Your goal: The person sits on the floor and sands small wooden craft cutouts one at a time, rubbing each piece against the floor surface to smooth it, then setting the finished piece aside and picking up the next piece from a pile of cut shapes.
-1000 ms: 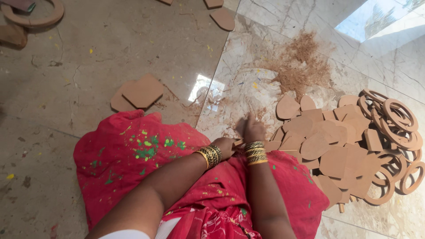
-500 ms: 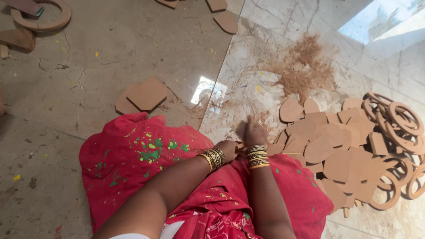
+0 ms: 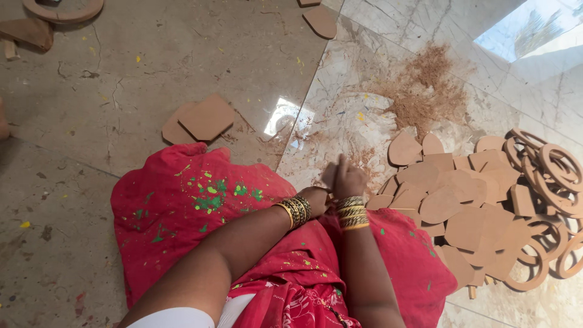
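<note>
Hands meet at frame centre, right hand (image 3: 349,180) closed on a small brown cutout (image 3: 329,175), left hand (image 3: 316,199) grip unclear; sawdust (image 3: 425,91) could make it slip.

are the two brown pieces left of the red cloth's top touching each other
Touching: the head view shows the square brown piece overlapping the second piece beneath it, no gap between them.

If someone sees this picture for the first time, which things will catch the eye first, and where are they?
The bright red cloth with green paint specks fills the lower middle, over the person's lap. Above it, the left hand and the right hand, both wrists stacked with gold bangles, meet close together on a small brown piece that is mostly hidden. To the right lies a heap of flat brown cut-out shapes and rings, with a sawdust pile above.
</note>
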The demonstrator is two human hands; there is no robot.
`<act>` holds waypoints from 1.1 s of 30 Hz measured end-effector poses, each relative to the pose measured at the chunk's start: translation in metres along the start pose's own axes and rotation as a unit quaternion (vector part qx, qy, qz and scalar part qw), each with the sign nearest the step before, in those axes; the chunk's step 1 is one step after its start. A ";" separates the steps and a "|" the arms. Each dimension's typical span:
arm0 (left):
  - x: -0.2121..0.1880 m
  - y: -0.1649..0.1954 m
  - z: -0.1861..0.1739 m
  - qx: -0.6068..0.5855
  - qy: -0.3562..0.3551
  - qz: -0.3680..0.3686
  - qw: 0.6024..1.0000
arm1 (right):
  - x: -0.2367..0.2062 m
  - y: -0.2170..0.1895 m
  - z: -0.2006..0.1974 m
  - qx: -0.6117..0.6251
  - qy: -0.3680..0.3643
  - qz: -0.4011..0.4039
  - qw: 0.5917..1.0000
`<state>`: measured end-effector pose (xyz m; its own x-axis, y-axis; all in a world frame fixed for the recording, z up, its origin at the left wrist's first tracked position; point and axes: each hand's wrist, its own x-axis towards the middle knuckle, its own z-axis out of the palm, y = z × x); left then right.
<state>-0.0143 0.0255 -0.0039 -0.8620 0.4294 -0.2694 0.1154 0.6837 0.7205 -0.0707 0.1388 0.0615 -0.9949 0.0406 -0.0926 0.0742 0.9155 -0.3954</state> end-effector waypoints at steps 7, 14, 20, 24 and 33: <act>-0.013 0.017 -0.009 -0.082 0.039 -0.002 0.996 | 0.011 0.014 -0.009 -0.005 0.044 0.015 0.999; 0.008 -0.007 0.012 0.061 0.115 0.140 0.982 | -0.014 0.012 0.026 -0.110 0.106 -0.241 0.958; -0.012 0.008 0.003 -0.057 0.060 0.024 0.996 | 0.036 0.048 0.006 0.104 0.093 0.058 0.989; -0.005 0.001 0.010 -0.076 0.042 0.013 0.996 | 0.006 0.021 0.008 -0.140 0.058 -0.110 0.982; -0.012 -0.002 0.005 -0.086 0.048 0.019 0.995 | 0.010 0.016 0.005 0.071 0.073 0.022 0.995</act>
<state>-0.0015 0.0220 -0.0053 -0.9023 0.3901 -0.1834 0.0704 0.5532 0.8301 -0.0792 0.1520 0.0500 -0.9892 0.1455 0.0167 0.1157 0.8462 -0.5202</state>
